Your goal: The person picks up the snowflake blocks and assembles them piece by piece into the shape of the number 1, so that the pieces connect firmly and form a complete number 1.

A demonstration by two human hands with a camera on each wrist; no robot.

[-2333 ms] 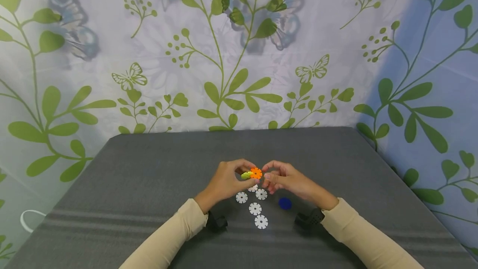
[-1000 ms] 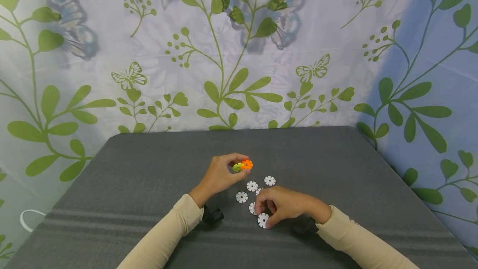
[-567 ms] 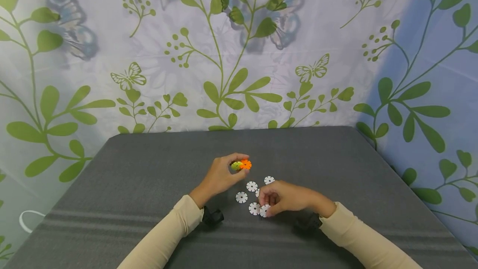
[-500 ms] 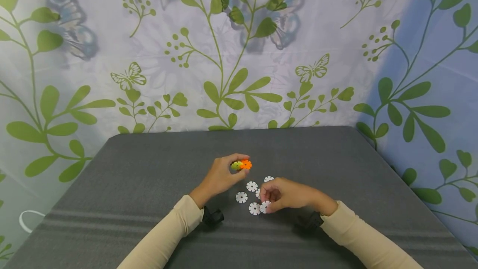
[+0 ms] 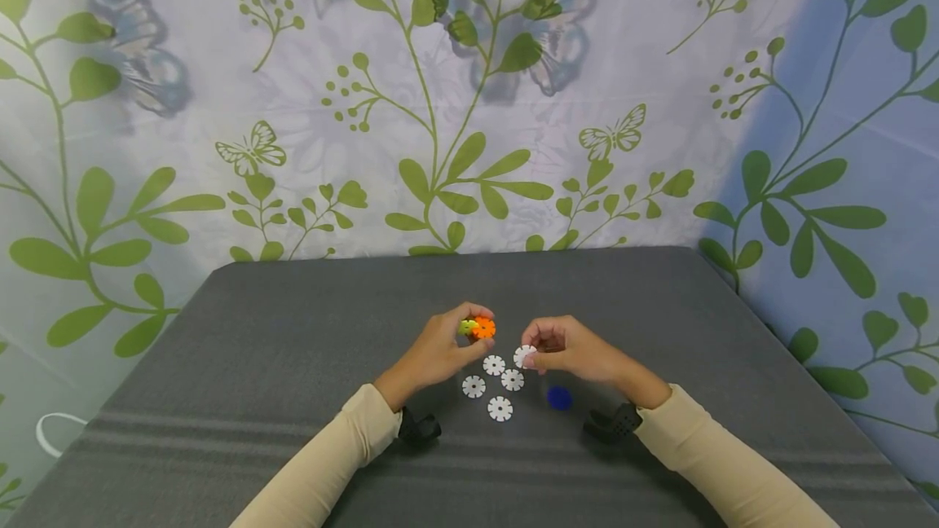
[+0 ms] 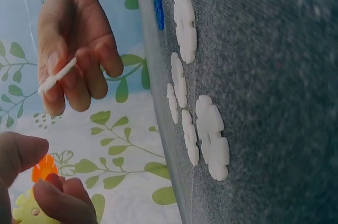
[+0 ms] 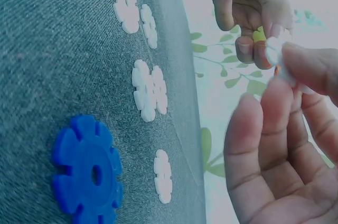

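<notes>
My left hand (image 5: pixel 438 347) pinches an orange notched disc (image 5: pixel 483 327), a flower-shaped building piece, above the table. Joined to it is a yellow-green disc (image 6: pixel 30 211), partly covered by the fingers. To its right, my right hand (image 5: pixel 579 351) pinches a white notched disc (image 5: pixel 524 356) between thumb and fingers. In the left wrist view this white disc (image 6: pixel 57 76) appears nearly edge-on, apart from the orange one. Below the hands, several white discs (image 5: pixel 500 408) lie flat on the grey cloth; one is hidden in the head view behind the right hand.
A blue notched disc (image 5: pixel 560 398) lies on the grey table (image 5: pixel 293 365), below my right wrist. Dark straps with cameras (image 5: pixel 420 427) hang at both wrists. A leaf-patterned curtain (image 5: pixel 469 104) stands behind the table, and a white loop (image 5: pixel 51 434) shows at the left edge.
My right hand left the orange disc, took the nearest white disc from the table and raised it up and away toward my left hand. The left hand shifted slightly left, still holding its joined discs.
</notes>
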